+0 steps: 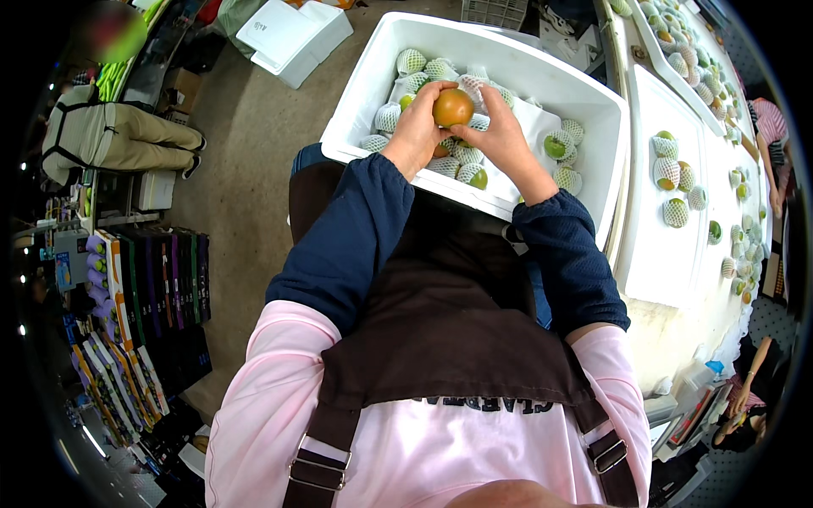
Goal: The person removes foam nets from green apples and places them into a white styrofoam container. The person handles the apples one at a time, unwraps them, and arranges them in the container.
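Note:
An orange-brown round fruit, perhaps a tomato (453,108), is held above a white foam box (597,120). My left hand (417,124) grips its left side, thumb below and fingers at the top. The thumb of my right hand (505,136) touches the fruit's lower right edge, while the fingers lie near a white foam net sleeve (472,87) just right of the fruit. Below my hands, the box holds several green and orange fruits in net sleeves (559,145), with white sheets between them. What my right fingers touch is partly hidden.
To the right, a white foam lid (660,254) bears several sleeved fruits on a pale table. A closed foam box (292,38) stands on the floor at upper left. A person (120,133) bends over a left-hand stall; stacked cartons (165,279) stand below. Other people are at far right.

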A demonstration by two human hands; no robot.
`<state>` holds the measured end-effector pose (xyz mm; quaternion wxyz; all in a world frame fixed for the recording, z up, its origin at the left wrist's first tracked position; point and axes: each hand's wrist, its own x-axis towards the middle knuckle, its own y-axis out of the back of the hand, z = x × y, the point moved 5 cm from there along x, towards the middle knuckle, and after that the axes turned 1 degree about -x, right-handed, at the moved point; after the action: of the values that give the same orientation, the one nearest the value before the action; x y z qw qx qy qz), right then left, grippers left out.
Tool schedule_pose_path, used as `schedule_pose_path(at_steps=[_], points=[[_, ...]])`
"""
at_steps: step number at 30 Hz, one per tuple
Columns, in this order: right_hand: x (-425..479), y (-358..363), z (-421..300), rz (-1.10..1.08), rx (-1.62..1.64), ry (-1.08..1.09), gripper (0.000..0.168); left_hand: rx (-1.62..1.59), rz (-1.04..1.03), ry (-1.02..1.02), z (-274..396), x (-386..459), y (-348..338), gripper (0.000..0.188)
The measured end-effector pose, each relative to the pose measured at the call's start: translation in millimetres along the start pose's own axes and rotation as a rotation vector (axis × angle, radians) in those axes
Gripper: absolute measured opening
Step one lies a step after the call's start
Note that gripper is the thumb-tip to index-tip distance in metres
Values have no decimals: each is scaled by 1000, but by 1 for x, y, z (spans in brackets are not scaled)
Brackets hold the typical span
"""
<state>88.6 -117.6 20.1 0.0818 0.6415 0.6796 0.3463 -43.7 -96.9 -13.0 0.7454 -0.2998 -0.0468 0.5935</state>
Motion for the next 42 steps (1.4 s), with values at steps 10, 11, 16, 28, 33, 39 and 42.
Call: schedule_pose_path(at_steps=[10, 11, 16, 28, 33, 39, 42], points=[[2, -2, 12, -60, -22, -178, 75, -46, -162, -103, 4, 0, -4, 43], [2, -2, 10, -62, -21, -183, 76, -39, -181, -114, 4, -1, -5, 44], [1, 0, 8, 2, -12, -123, 72, 22, -174, -135, 5, -2, -7, 46], [1, 2, -7, 129, -169, 147, 65, 330, 9, -78, 1, -9, -12, 43], [0, 1, -5, 127, -168, 106, 65, 92, 16, -4, -11, 4, 5, 41], [0, -13, 14, 132, -116, 187, 74, 265, -161, -97, 12, -10, -13, 33], [-16, -13, 23, 42, 44, 77, 72, 610, -145, -492, 2, -14, -8, 38]])
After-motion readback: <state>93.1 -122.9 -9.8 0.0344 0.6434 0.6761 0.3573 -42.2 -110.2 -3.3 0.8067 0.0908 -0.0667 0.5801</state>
